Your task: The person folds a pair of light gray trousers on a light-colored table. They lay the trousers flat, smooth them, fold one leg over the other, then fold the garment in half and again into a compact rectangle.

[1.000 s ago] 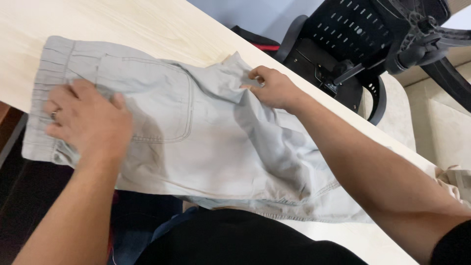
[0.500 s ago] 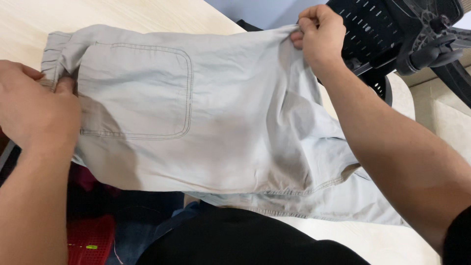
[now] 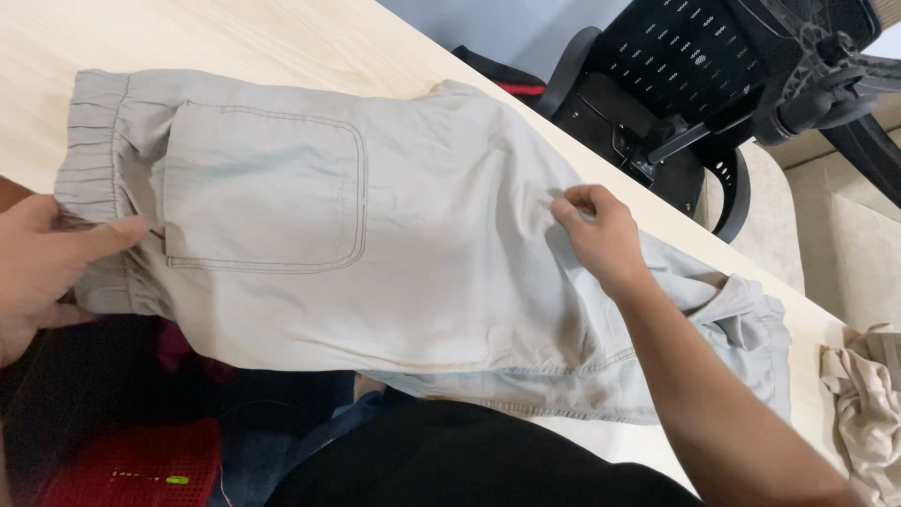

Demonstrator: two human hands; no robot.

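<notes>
Lying spread across the pale wooden worktop (image 3: 282,38), light grey trousers (image 3: 422,235) — seat side up, patch pocket (image 3: 263,188) showing, elastic waistband (image 3: 94,141) at the left. Left hand (image 3: 42,263) grips the waistband's near corner, thumb on top of the cloth. Right hand (image 3: 601,235) pinches the fabric at the legs' far edge, fingers closed on a small fold. Black mesh chair (image 3: 713,84) beyond the far edge; beige cloth (image 3: 868,394) bunched at the right; red crate (image 3: 131,465) below — near left.
</notes>
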